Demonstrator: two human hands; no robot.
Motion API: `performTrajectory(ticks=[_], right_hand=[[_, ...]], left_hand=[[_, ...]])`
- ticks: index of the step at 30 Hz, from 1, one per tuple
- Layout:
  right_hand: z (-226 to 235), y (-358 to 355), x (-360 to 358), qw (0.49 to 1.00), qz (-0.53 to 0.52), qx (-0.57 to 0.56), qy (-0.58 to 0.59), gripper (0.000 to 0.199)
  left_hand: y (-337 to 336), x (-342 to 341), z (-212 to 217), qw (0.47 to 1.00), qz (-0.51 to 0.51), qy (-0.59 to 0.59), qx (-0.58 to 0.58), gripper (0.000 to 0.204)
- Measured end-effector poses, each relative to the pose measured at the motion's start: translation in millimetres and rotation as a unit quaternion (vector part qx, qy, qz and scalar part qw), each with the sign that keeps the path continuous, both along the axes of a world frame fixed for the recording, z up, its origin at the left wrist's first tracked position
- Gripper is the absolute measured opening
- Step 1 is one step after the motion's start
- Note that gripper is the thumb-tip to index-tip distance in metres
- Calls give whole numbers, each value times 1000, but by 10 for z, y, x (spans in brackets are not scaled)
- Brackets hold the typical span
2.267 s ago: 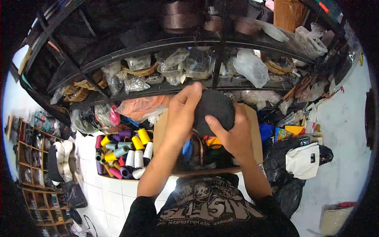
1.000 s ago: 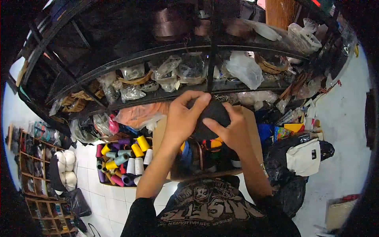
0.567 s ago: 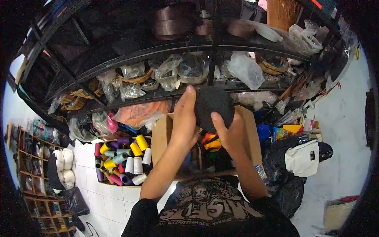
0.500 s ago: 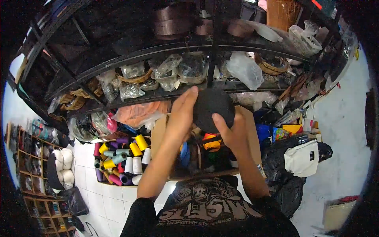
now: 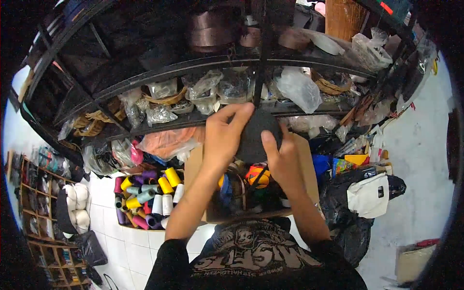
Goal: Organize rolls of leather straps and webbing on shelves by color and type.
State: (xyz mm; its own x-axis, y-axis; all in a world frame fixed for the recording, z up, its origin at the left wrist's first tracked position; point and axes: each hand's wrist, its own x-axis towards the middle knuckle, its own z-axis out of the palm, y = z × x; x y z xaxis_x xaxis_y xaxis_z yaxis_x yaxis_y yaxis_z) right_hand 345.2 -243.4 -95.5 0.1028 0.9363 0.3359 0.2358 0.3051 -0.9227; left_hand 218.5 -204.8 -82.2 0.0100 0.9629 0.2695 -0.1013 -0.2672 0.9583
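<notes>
Between my hands I hold up a black, round, flat roll [image 5: 260, 135], its texture matte; its exact material cannot be made out. My left hand [image 5: 226, 131] grips its left and upper edge, with the index finger bent and its tip at the top. My right hand [image 5: 284, 157] closes on the right side, thumb lying on the face that shows and the other fingers partly hidden behind. Below the roll is an open cardboard box [image 5: 305, 169] holding mixed items, among them an orange and black bundle [image 5: 257, 176].
Black metal shelving [image 5: 174, 71] with bagged goods and wicker baskets [image 5: 166, 98] spans the far side. Coloured thread cones [image 5: 145, 196] fill a container left of the box. At right lie black plastic bags [image 5: 338, 193] and a cream bag [image 5: 369, 195].
The roll has turned, so its face looks narrower. My left hand has shifted slightly right and its index finger now bends over the upper edge; my right thumb stays on the face.
</notes>
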Motion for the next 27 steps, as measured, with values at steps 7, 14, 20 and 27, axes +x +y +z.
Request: performTrajectory(ticks=[7,14,20,27], right_hand=[[-149,98,-220,976,-134,162,64,44],[-63,131,-46,980,-92,170,51,39],[67,131,211,993,37,40,109,31],[-5,86,-64,990,18,92,105,39]], left_hand=[[-63,274,-90,952,25,-287,-102,40],[-117,335,-114,937,13,-316,-151,43],[33,114,-61,978,-127,-98,-131,43],[4,172,7,955,-44,-249,-153,36]])
